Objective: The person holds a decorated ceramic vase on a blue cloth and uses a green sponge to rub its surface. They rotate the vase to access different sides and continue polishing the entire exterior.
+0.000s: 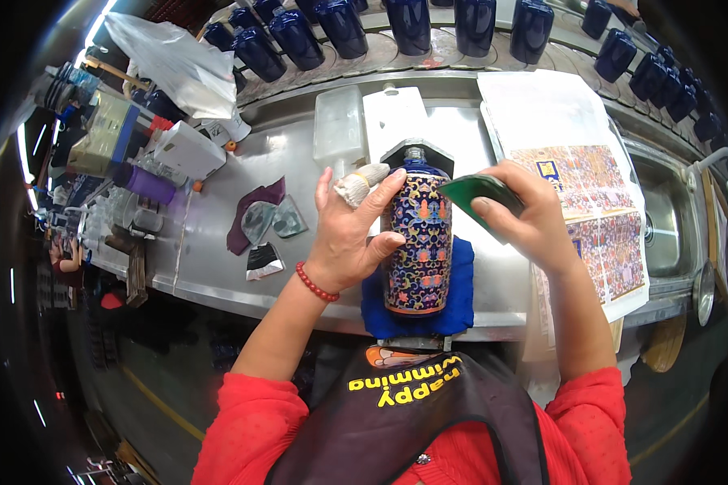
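Observation:
A dark blue glass bottle [417, 242], covered in a colourful floral pattern, lies with its neck pointing away from me on a blue cloth [459, 283]. My left hand [353, 222] steadies it from the left, forefinger near the shoulder and thumb on the side. A whitish knitted wrapping [362, 184] covers one or more of that hand's fingers. Between thumb and fingers, my right hand [527, 212] grips a flat green scraper [481, 198]. Its tip points to the bottle's upper right side; whether it touches I cannot tell.
Printed floral sheets [598, 186] lie on the right, before a sink [659, 230]. Behind the steel bench [287, 153], several blue bottles [408, 28] stand on a conveyor. A clear plastic tub [340, 125] sits behind my left hand; dark scraps [255, 214] lie left of it.

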